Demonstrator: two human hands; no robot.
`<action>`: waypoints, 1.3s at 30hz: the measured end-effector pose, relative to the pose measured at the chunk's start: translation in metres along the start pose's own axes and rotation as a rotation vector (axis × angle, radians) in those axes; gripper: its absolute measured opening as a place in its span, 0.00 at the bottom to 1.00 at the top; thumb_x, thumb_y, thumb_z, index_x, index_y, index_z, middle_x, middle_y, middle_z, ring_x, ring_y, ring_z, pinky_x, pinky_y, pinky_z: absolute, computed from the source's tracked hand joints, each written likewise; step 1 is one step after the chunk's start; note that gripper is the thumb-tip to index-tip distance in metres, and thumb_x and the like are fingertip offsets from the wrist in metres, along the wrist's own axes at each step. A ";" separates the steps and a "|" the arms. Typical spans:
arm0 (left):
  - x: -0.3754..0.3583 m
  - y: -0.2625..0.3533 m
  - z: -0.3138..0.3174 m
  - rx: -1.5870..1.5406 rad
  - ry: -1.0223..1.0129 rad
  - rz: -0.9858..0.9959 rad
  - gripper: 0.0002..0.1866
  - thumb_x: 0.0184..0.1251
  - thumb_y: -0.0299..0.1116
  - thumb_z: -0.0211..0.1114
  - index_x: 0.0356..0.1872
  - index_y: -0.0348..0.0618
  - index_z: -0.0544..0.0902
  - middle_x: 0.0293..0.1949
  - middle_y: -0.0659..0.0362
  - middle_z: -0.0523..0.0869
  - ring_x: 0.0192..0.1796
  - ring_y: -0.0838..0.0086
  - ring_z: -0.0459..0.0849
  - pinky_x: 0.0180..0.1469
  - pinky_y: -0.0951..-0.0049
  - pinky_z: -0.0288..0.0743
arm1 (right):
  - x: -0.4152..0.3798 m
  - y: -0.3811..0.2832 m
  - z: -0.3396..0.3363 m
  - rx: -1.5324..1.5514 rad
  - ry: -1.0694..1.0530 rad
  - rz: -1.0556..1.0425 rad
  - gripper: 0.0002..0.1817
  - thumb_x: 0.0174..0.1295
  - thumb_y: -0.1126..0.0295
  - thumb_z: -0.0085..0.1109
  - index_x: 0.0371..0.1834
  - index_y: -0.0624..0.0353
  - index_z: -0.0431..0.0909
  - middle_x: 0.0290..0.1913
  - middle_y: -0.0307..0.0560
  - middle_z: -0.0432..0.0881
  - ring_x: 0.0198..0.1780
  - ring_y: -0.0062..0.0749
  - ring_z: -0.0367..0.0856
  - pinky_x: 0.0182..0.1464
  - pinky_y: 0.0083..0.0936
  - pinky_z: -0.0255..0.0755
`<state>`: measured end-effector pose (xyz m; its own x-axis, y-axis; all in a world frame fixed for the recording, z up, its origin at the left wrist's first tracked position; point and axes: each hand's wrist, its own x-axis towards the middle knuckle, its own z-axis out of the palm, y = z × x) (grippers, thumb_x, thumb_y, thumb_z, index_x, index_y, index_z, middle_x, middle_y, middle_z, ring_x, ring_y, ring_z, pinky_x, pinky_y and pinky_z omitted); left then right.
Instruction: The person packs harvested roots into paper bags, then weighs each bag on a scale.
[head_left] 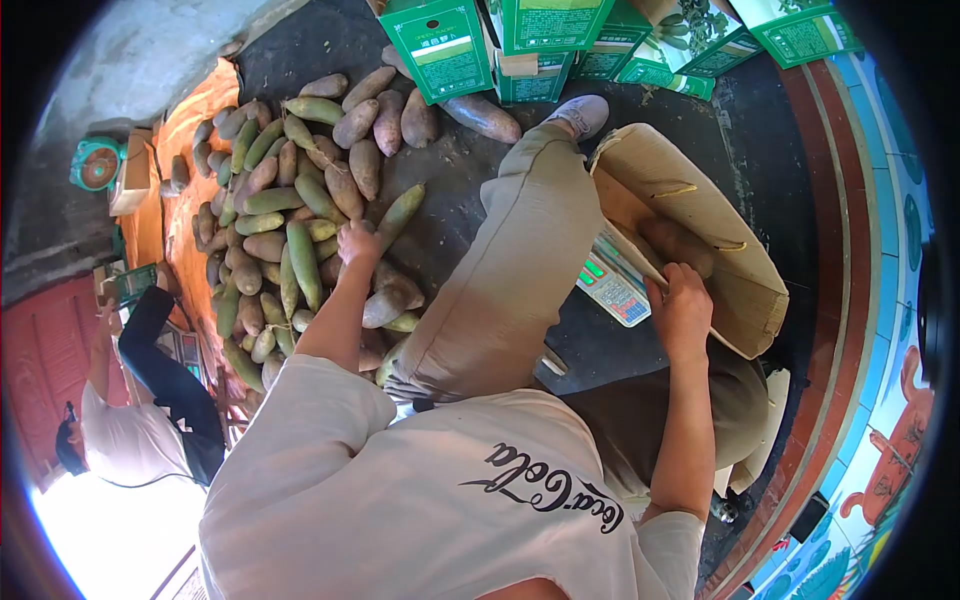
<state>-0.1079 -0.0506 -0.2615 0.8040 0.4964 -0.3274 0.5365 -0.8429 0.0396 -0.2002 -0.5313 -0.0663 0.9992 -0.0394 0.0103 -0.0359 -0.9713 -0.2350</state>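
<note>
My left hand (359, 243) is closed at the lower end of a long green gourd (403, 212), which slants over the edge of a pile. Around it lie many green and brown-skinned gourds (262, 247). My right hand (684, 308) grips the near wall of an open cardboard box (745, 300), fingers over its edge. A large brown gourd (675, 246) lies inside the box. Partly under the box sits a digital scale (612, 285) with lit green displays and a keypad.
Green printed cartons (437, 48) stand at the far side. An orange sheet (185, 215) borders the pile on the left. Another person (135, 425) is at the far left, near a green round-faced device (97, 164). A brick-red ledge (835, 330) runs along the right.
</note>
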 end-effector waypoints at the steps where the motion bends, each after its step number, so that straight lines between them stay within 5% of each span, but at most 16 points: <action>1: -0.005 -0.006 0.003 0.046 -0.038 -0.034 0.35 0.52 0.41 0.68 0.64 0.49 0.67 0.64 0.50 0.68 0.67 0.55 0.64 0.65 0.54 0.61 | 0.000 0.000 0.000 -0.003 0.000 -0.002 0.12 0.50 0.67 0.67 0.29 0.59 0.73 0.31 0.47 0.75 0.37 0.43 0.77 0.38 0.37 0.73; 13: 0.012 0.034 0.041 0.107 -0.063 0.269 0.40 0.51 0.36 0.71 0.67 0.50 0.62 0.69 0.56 0.62 0.73 0.61 0.56 0.70 0.56 0.56 | 0.007 -0.008 -0.005 0.028 0.008 0.029 0.11 0.49 0.70 0.68 0.27 0.58 0.73 0.29 0.46 0.74 0.35 0.43 0.76 0.36 0.37 0.71; 21: 0.041 0.085 0.058 0.255 -0.232 0.223 0.43 0.56 0.43 0.70 0.71 0.53 0.56 0.73 0.60 0.55 0.75 0.63 0.52 0.72 0.51 0.52 | 0.010 -0.008 -0.004 0.037 -0.002 0.055 0.12 0.45 0.72 0.69 0.27 0.58 0.74 0.29 0.45 0.75 0.34 0.42 0.76 0.36 0.36 0.71; 27: 0.050 0.091 0.066 0.316 -0.265 0.210 0.32 0.61 0.36 0.64 0.66 0.53 0.64 0.64 0.58 0.68 0.67 0.64 0.67 0.64 0.55 0.64 | 0.013 -0.008 -0.003 0.053 0.012 0.058 0.13 0.42 0.74 0.70 0.28 0.58 0.74 0.29 0.45 0.76 0.34 0.42 0.77 0.36 0.36 0.71; 33: 0.007 0.079 0.077 0.503 -0.187 0.556 0.18 0.58 0.31 0.61 0.51 0.51 0.74 0.53 0.58 0.76 0.56 0.65 0.75 0.55 0.63 0.70 | 0.014 -0.008 -0.003 0.047 0.017 0.062 0.12 0.43 0.74 0.70 0.27 0.58 0.75 0.28 0.46 0.76 0.33 0.43 0.77 0.36 0.36 0.71; 39: -0.019 0.049 0.081 0.421 -0.117 0.739 0.18 0.54 0.29 0.63 0.48 0.49 0.74 0.46 0.58 0.80 0.55 0.65 0.76 0.55 0.63 0.70 | 0.009 -0.009 -0.002 0.032 0.020 0.049 0.12 0.44 0.71 0.70 0.28 0.58 0.75 0.29 0.46 0.76 0.34 0.42 0.77 0.37 0.36 0.72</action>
<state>-0.1179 -0.1186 -0.3301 0.8658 -0.2159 -0.4514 -0.2732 -0.9598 -0.0648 -0.1908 -0.5237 -0.0627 0.9957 -0.0913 0.0171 -0.0835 -0.9601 -0.2669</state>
